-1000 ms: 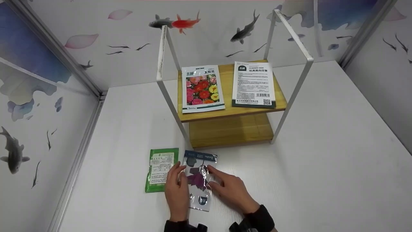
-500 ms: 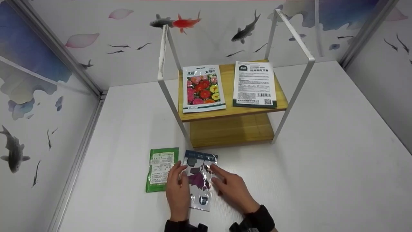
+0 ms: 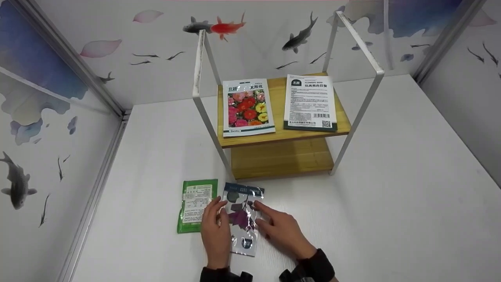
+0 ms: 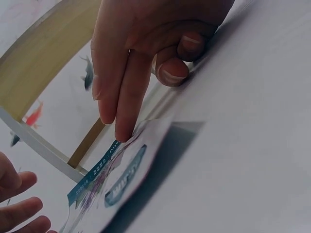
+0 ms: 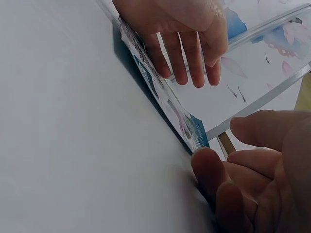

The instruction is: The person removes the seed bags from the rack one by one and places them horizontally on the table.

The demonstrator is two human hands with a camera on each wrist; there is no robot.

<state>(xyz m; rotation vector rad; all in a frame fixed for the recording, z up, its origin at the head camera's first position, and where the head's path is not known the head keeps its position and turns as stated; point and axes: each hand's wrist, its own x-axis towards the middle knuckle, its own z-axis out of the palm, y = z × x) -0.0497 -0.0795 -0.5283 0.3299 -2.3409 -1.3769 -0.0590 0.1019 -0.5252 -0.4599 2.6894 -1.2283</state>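
A silvery seed packet [image 3: 242, 221] with a purple flower picture lies on the white table, its blue-topped end away from me. My left hand [image 3: 216, 239] rests along its left side, fingers straight and thumb near the edge. At the right side, my right hand [image 3: 285, 230] has its index fingertip at the packet's edge, the thumb below it and other fingers bent under. The left wrist view shows the packet [image 4: 131, 177] tilted, with a dark shadow beneath its near edge. A green seed packet [image 3: 197, 203], back side up, lies partly under my left fingers.
A white-framed, two-level wooden shelf [image 3: 282, 156] stands behind the packets. Its upper board carries a colourful flower seed packet [image 3: 248, 107] and a text-side-up white packet [image 3: 310, 103]. Walls printed with fish surround the table [image 3: 407, 176].
My right fingertips have shifted slightly from the packet's face to its right edge. Glare on the packet has changed; its place is nearly the same. The left hand has hardly moved.
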